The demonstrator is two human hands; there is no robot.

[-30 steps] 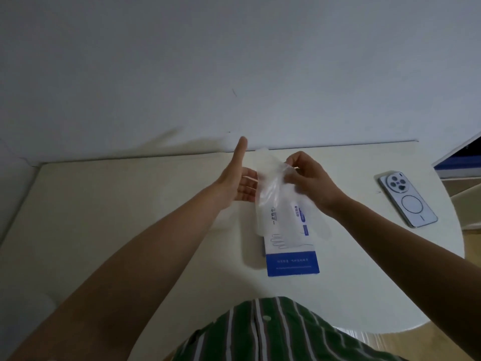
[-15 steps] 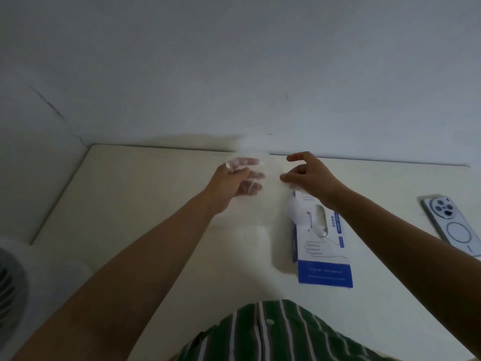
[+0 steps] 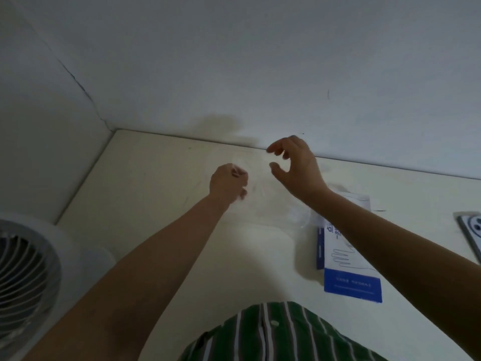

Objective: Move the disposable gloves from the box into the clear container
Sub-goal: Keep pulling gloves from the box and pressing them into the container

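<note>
A filmy, nearly see-through glove [image 3: 256, 190] was bunched in the clenched left hand [image 3: 228, 181] above the bench [image 3: 156, 191], its long axis unreadable. The right hand [image 3: 295, 168] hung released, fingers loosely curled.

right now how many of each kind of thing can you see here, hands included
hands: 2, left hand and right hand
glove box: 1
clear glove film: 1 bunch, the number of gloves cannot be told
phone: 1
fan: 1
total: 6
</note>
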